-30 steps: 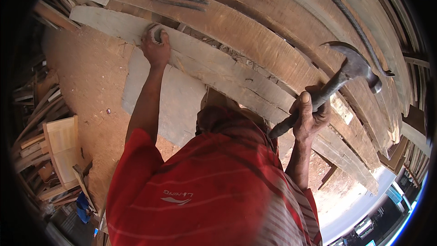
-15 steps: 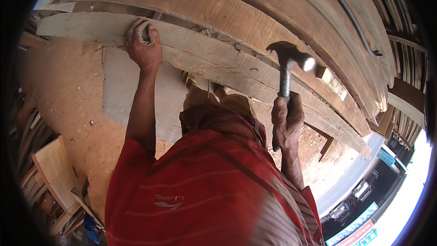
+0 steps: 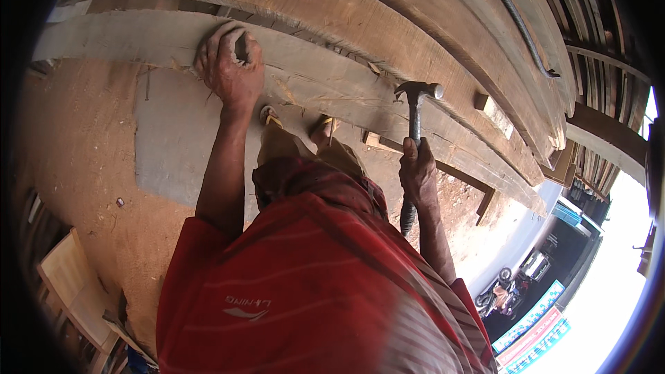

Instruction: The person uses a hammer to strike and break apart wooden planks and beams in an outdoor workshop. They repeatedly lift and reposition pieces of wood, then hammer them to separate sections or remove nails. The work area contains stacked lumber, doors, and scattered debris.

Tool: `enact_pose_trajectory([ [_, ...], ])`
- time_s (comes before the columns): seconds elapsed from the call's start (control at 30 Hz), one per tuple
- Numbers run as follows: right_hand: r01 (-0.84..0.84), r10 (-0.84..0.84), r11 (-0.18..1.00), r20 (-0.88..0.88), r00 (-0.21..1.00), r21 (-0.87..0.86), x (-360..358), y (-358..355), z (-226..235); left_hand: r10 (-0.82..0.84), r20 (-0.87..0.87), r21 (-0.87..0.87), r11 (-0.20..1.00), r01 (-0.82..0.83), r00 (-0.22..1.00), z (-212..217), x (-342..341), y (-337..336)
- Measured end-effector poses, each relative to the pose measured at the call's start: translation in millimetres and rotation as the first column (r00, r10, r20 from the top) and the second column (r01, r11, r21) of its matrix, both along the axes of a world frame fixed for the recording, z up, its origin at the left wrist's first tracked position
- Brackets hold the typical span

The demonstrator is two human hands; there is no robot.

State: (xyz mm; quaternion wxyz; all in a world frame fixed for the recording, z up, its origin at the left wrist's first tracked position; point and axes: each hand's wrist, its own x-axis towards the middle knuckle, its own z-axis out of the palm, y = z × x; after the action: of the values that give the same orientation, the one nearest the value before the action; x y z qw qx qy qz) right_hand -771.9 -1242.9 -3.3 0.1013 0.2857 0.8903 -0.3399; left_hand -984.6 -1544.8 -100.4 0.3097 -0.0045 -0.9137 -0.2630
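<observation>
The hammer (image 3: 414, 107) stands upright in the right hand (image 3: 418, 176), fingers wrapped tight round the lower handle, its head touching or just above the long plank (image 3: 325, 79) that runs across the view. The left hand (image 3: 230, 68) lies on the same plank, well apart from the hammer, fingers curled over its far edge and pressing down. More boards (image 3: 429, 21) are stacked beyond; 2 sandalled feet (image 3: 298, 125) stand on dirt ground (image 3: 76, 159) below. Whether a nail sits under the head cannot be told. A good blow probably needs the face square and the plank pinned firmly.
</observation>
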Motion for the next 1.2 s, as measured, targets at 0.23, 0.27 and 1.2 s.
enact_pose_trajectory([
  [0.23, 0.094, -0.090, 0.988, 0.039, 0.995, -0.123, -8, -13, 33, -0.048, -0.003, 0.040, 0.998, 0.048, 0.999, -3, 0, -4],
  [0.27, 0.106, -0.115, 0.985, -0.059, 0.992, -0.137, -11, -20, 48, -0.057, -0.004, 0.049, 0.997, 0.057, 0.998, -5, 1, -3],
  [1.2, 0.299, -0.220, 0.773, 0.206, 0.954, -0.559, -51, -32, 109, -0.082, -0.010, 0.086, 0.993, 0.083, 0.997, -3, 1, -6],
])
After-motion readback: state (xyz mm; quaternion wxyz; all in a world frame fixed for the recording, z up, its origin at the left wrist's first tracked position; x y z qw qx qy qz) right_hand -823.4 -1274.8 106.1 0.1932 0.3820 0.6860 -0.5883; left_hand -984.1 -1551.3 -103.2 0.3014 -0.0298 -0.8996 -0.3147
